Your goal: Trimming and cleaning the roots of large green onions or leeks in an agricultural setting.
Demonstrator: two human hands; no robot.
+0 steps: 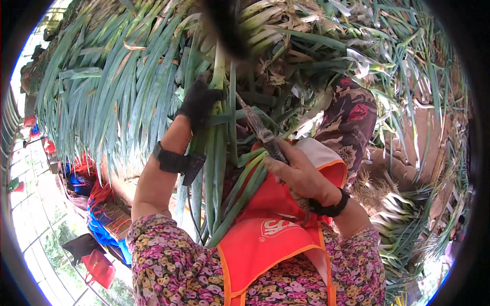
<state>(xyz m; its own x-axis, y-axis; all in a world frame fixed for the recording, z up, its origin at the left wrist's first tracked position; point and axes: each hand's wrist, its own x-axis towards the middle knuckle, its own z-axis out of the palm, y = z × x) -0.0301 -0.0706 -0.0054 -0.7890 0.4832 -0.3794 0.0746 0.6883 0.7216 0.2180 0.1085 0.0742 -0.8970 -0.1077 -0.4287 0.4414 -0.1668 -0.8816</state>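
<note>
My left hand (199, 100), in a dark glove, is closed around a large green onion (219, 69) whose long green leaves hang down over my lap. My bare right hand (300, 174) grips the dark handle of a knife (260, 128). Its thin, soiled front end points up and left towards the onion's stalk, close to the gloved fingers; whether it touches the stalk I cannot tell. The onion's upper end is partly hidden behind a dark blurred object at the top of the view. More leaves lie across my red apron (268, 214).
A thick layer of green onions (111, 84) spreads at the upper left. Trimmed leaves (405, 49) litter the upper right. A pile of green onions (394, 225) lies at the lower right, beside cut roots (367, 187). Blue and red material (105, 218) lies at the left.
</note>
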